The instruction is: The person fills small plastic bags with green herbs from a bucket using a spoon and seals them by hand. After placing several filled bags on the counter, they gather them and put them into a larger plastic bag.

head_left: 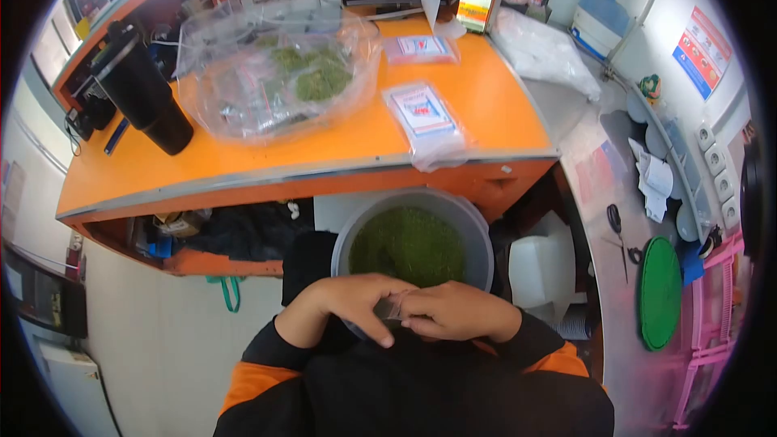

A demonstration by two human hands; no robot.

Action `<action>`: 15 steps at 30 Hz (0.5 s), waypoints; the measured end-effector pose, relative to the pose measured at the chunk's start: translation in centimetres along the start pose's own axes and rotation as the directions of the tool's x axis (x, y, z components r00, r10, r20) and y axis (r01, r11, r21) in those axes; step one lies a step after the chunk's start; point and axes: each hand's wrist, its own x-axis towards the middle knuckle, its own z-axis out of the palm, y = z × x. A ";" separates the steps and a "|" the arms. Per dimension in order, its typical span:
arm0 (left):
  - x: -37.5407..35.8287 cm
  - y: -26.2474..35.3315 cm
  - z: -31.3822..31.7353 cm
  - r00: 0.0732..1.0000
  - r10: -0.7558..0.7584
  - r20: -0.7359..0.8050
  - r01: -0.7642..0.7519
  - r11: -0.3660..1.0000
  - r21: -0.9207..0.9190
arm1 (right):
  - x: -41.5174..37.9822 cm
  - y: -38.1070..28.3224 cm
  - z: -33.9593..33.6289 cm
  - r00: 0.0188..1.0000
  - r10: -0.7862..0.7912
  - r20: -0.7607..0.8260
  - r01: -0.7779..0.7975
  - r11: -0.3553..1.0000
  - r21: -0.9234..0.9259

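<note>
Both hands are close together over the near rim of a tub (483, 247) of chopped green plant matter (409, 244). My right hand (457, 310) is closed, its fingers pinching what looks like a small clear plastic bag (392, 306). Thumb and forefinger spread apart, my left hand (352, 298) lies around the bag's other side; its remaining fingers are hidden. The bag's lower part cannot be made out.
On the orange desk (324, 150) are a large clear bag (206, 97) with green-filled packets, a black tumbler (146, 89), packs of printed bags (422, 117) and a phone (476, 2). Scissors (615, 218) and a green lid (660, 293) lie on the right-hand counter.
</note>
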 end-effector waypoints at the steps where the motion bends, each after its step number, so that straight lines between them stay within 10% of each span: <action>1: 0.2 0.4 0.1 0.995 -0.095 -0.043 0.099 0.991 0.094 | 0.0 0.1 0.5 1.000 0.029 0.012 -0.028 0.998 -0.056; 3: 0.8 1.0 0.3 0.955 -0.254 -0.155 0.289 0.914 0.284 | 0.3 0.3 1.1 0.996 0.081 0.032 -0.074 0.979 -0.189; 7: 0.0 0.4 1.1 0.958 -0.075 -0.278 0.146 0.958 0.245 | 0.4 0.1 1.2 1.000 0.020 0.008 -0.016 0.957 -0.291; 11: -2.9 1.2 1.3 0.855 0.056 -0.516 -0.046 0.998 0.033 | -0.7 0.9 -1.8 0.854 -0.260 -0.450 0.213 0.965 -0.155; 13: -4.4 0.9 1.4 0.779 0.195 -0.596 -0.239 0.971 0.006 | -0.2 1.1 -1.7 0.852 0.118 -0.510 -0.098 0.993 0.066; 15: -5.1 1.2 1.8 0.719 0.240 -0.652 -0.403 0.908 -0.111 | 1.0 3.9 0.0 0.930 0.246 -0.274 -0.327 0.895 -0.304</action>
